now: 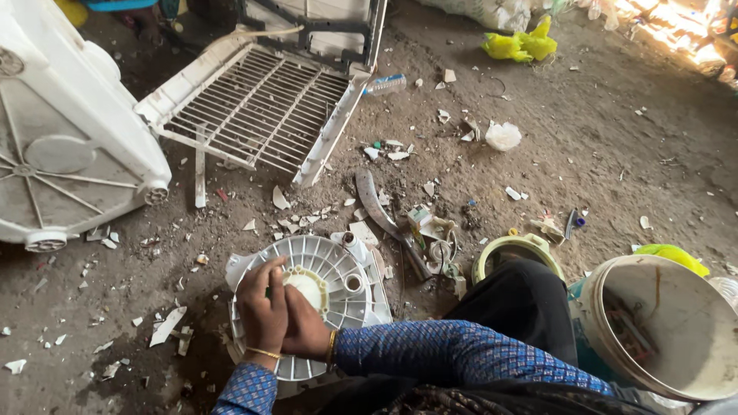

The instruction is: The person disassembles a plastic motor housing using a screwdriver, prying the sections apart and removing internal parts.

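A round white plastic part with ribs (323, 257) lies on the dirt floor in front of me. Both my hands are pressed together over its cream-coloured centre hub (309, 286). My left hand (264, 310) curls its fingers over the hub's left side. Against it from the right lies my right hand (306, 329), its palm on the hub. Both arms wear blue patterned sleeves and thin gold bangles. What lies under the palms is hidden.
A white grille panel (254, 107) and a large white appliance casing (69, 146) lie at the far left. A dirty white bucket (667, 327) stands at my right, beside a yellow-green ring (516, 247). Plastic shards, a curved metal bar (377, 207) and a bottle (386, 84) litter the floor.
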